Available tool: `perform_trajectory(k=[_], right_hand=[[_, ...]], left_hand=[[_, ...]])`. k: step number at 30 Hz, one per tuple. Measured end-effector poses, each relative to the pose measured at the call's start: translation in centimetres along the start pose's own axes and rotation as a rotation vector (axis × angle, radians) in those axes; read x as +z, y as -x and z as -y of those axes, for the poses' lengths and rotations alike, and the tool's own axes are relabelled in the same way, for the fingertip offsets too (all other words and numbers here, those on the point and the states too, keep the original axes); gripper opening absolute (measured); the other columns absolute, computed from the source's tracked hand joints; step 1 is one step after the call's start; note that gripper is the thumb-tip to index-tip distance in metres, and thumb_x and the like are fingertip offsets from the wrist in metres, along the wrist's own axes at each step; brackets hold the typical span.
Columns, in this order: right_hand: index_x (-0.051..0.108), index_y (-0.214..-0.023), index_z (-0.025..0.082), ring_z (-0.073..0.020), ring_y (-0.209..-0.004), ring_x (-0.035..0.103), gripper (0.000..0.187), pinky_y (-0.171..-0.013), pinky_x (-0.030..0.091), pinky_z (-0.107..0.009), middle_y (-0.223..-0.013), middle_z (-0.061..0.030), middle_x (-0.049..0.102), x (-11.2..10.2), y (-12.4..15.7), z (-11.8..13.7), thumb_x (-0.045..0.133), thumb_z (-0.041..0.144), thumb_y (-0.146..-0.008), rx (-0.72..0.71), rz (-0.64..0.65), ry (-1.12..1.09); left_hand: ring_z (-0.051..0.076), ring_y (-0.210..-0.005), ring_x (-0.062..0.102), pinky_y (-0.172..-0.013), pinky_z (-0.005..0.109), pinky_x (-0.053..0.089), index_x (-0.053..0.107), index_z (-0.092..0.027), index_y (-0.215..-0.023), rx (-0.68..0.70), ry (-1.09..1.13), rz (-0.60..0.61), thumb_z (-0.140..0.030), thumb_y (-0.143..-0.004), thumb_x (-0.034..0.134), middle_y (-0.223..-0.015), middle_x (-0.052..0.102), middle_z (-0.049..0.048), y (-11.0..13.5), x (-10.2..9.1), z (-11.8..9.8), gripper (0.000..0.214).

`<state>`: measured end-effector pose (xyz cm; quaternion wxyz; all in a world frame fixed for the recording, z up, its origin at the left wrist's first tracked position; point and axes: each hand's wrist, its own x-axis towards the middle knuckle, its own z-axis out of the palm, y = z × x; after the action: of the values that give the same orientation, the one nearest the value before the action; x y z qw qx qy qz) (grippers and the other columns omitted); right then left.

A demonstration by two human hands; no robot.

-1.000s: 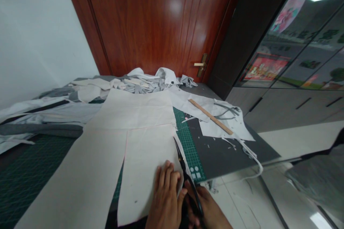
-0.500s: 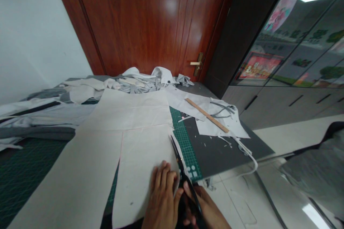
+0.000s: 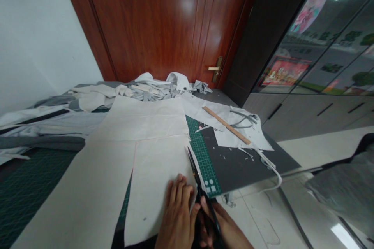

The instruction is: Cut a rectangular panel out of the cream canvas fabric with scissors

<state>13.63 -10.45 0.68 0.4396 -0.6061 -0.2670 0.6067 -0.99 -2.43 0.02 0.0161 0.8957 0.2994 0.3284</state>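
Observation:
A large cream cloth panel (image 3: 102, 179) lies over the table, with pink lines drawn on it and a slit running up from its near edge. My left hand (image 3: 178, 214) rests flat on the cloth, fingers stretched forward, just left of the scissors. Black-handled scissors (image 3: 195, 171) are in my right hand (image 3: 222, 221), its fingers wrapped round the handles. Their blades point away from me along the cloth's right edge, where a narrow strip stands apart from the panel. The handles partly hide my right fingers.
Under the cloth is a green cutting mat (image 3: 204, 155). A wooden ruler (image 3: 226, 125) lies on white fabric pieces (image 3: 260, 136) at the right, near scattered snippets and a hanging cord (image 3: 271, 167). Fabric scraps (image 3: 157, 89) are heaped at the back, before a door (image 3: 157, 23).
The whole view has shifted slightly, so everything sits a little further right. The hands, scissors and cloth keep nearly the same places relative to one another.

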Motion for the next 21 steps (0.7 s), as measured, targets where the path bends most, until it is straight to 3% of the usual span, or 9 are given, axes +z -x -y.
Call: perform_trajectory(k=[7, 12, 18, 21], right_hand=[[0.064, -0.089, 0.014, -0.0088, -0.042, 0.05, 0.092, -0.045, 0.041, -0.019, -0.052, 0.0041, 0.052, 0.2, 0.0, 0.4, 0.051, 0.103, -0.066, 0.013, 0.004, -0.007], [0.061, -0.088, 0.015, -0.0106, -0.043, 0.055, 0.094, -0.043, 0.04, -0.02, -0.055, 0.0028, 0.055, 0.0, 0.1, 0.8, 0.051, 0.105, -0.062, 0.037, -0.035, 0.031], [0.063, -0.09, 0.014, -0.0109, -0.044, 0.055, 0.088, -0.047, 0.043, -0.022, -0.056, 0.0021, 0.057, -0.2, 0.1, 0.5, 0.055, 0.099, -0.07, 0.014, -0.053, -0.023], [0.065, -0.092, 0.014, -0.0111, -0.045, 0.056, 0.088, -0.048, 0.044, -0.022, -0.058, 0.0005, 0.06, -0.2, 0.1, 0.5, 0.056, 0.099, -0.069, 0.028, -0.064, -0.012]], left_hand=[[0.031, -0.145, 0.053, -0.112, 0.052, 0.055, 0.054, -0.019, -0.127, -0.013, 0.002, 0.005, -0.026, -0.106, 0.04, -0.146, 0.062, 0.0135, -0.2, -0.1, 0.0, 0.027], [0.031, -0.146, 0.053, -0.113, 0.052, 0.055, 0.051, -0.02, -0.133, -0.022, 0.055, 0.027, -0.029, -0.107, 0.04, -0.15, 0.059, 0.0138, 0.3, -0.4, 0.0, 0.029], [0.028, -0.143, 0.056, -0.112, 0.048, 0.056, 0.047, -0.024, -0.14, -0.065, 0.139, 0.074, -0.034, -0.108, 0.038, -0.152, 0.059, 0.011, 1.3, -1.1, 0.1, 0.035], [0.028, -0.141, 0.058, -0.113, 0.045, 0.055, 0.049, -0.024, -0.139, -0.051, 0.159, 0.041, -0.039, -0.109, 0.039, -0.149, 0.062, 0.0115, 1.7, -1.0, 0.2, 0.036]])
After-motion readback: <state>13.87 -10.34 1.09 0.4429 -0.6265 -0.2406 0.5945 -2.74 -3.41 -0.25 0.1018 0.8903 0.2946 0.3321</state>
